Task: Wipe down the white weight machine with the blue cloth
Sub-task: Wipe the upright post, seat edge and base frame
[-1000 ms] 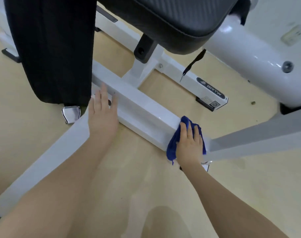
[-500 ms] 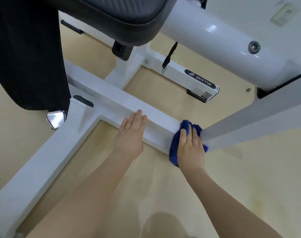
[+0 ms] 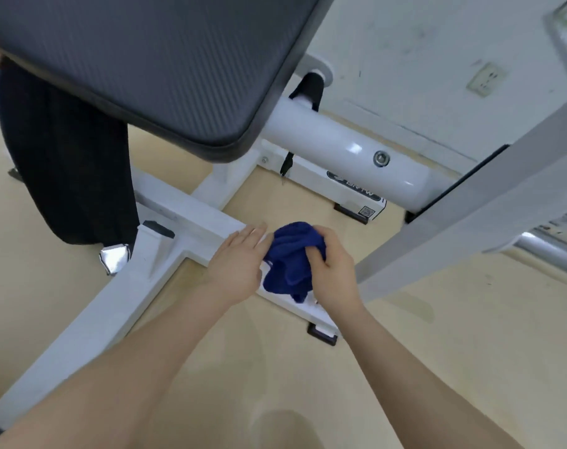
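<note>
The white weight machine's low floor bar [image 3: 191, 218] runs from the left toward the centre, joined by a second bar [image 3: 91, 315] coming toward me. My right hand [image 3: 332, 270] grips the bunched blue cloth [image 3: 290, 257] just above the bar's near end. My left hand [image 3: 240, 264] lies flat with straight fingers on the bar, its fingertips touching the cloth's left side. The bar under the cloth is mostly hidden.
A dark padded seat [image 3: 139, 59] overhangs at the top. A thick white tube [image 3: 346, 153] and a slanted grey beam [image 3: 470, 205] cross the right side. Dark fabric [image 3: 68, 163] hangs at the left over a metal foot [image 3: 113, 257]. The floor is tan; a wall socket [image 3: 485, 80] sits on the far wall.
My right hand has lifted off the bar and now bunches the cloth in curled fingers instead of pressing it flat. My left hand slid right along the bar to meet the cloth.
</note>
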Demonstrator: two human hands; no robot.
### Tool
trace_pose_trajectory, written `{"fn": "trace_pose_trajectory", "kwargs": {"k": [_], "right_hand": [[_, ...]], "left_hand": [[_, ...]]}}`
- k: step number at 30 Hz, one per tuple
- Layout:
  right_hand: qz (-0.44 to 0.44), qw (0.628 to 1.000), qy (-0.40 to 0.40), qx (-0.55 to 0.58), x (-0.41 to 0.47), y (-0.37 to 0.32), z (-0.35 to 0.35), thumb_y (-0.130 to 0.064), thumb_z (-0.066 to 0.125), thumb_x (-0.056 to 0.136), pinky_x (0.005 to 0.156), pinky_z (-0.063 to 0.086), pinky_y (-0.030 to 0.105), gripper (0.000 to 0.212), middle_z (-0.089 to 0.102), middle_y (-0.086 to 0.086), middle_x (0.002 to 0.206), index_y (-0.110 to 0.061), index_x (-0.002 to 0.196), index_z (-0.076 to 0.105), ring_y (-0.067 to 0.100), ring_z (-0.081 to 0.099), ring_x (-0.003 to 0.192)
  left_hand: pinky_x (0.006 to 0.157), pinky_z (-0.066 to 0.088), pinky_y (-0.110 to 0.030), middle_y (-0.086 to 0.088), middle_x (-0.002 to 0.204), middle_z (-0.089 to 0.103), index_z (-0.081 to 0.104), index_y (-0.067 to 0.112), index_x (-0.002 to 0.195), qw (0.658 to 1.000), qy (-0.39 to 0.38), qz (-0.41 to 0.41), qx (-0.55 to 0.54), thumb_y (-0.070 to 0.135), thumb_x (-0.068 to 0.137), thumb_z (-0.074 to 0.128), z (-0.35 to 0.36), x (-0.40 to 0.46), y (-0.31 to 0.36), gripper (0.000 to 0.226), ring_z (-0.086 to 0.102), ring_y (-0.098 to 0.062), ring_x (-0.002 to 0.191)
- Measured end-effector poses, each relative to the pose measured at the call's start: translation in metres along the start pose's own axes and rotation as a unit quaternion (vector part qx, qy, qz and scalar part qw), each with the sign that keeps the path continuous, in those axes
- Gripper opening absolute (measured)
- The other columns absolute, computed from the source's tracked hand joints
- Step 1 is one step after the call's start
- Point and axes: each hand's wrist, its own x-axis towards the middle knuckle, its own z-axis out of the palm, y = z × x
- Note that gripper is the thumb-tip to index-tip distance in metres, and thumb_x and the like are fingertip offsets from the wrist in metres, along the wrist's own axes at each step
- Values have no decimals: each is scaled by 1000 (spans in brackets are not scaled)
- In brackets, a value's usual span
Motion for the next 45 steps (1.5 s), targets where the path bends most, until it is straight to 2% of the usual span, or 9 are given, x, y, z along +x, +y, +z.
{"fn": "trace_pose_trajectory", "kwargs": {"k": [5,10,16,21,29,33,37,41,45], "right_hand": [[-73,997,1,35,-11,-50,-39,-5,46,94,70,44,7,31,58,-31,88,-36,100,46,-8,55,83],[-114,980,138,85,-19,-111,-75,-3,49,91,66,37,3,33,47,-42,83,-32,89,34,-12,49,74],[-124,977,157,-70,40,-155,-72,-24,45,91,101,36,31,29,53,0,125,-16,118,52,22,43,122],[-27,929,19,-370,71,-119,-27,-44,26,91,110,26,52,61,51,9,138,-12,139,45,36,38,134],[9,913,-84,-399,111,-138,-25,-42,35,97,112,15,48,59,35,12,148,-9,146,25,33,26,137],[34,888,-33,-458,88,-131,-44,-29,77,72,91,47,46,57,62,13,120,-5,120,57,37,58,110],[68,885,-21,-460,61,-120,-68,-3,79,62,90,48,55,61,60,19,122,0,117,52,44,55,114],[92,916,-75,-384,86,-146,-44,-20,41,98,117,10,47,53,25,11,153,-7,146,23,34,11,144],[80,927,-122,-345,104,-169,-19,-29,44,92,116,-4,42,75,9,9,157,-9,150,2,30,-5,145]], "left_hand": [[80,47,-32,5,143,41,45,15,134,989,125,56,-55,13,87,36,-66,-17,30,48,54,-20,112],[36,38,-24,5,83,62,61,16,95,959,252,123,-49,16,76,36,-128,-41,57,31,52,-20,48],[73,56,-40,-13,108,64,63,2,105,934,351,61,32,11,82,48,-211,-20,59,29,61,-29,96],[113,16,-48,-23,154,10,26,6,146,984,124,-94,91,26,83,63,-229,8,41,76,14,-40,141],[113,18,-37,-9,158,-3,7,22,150,991,56,-69,103,19,88,58,-239,20,37,81,6,-29,144],[114,18,-35,-9,157,-8,1,23,150,991,21,-79,102,18,91,57,-248,21,36,82,3,-28,144],[114,17,-34,-9,157,-9,-2,22,150,991,7,-76,110,16,93,53,-247,21,38,80,2,-27,144],[112,23,-35,-12,157,0,7,20,150,990,26,-87,112,11,90,57,-244,24,38,79,10,-29,143],[88,49,-39,-21,140,44,49,13,134,984,86,-60,143,10,62,83,-235,27,30,79,51,-35,121]]}}
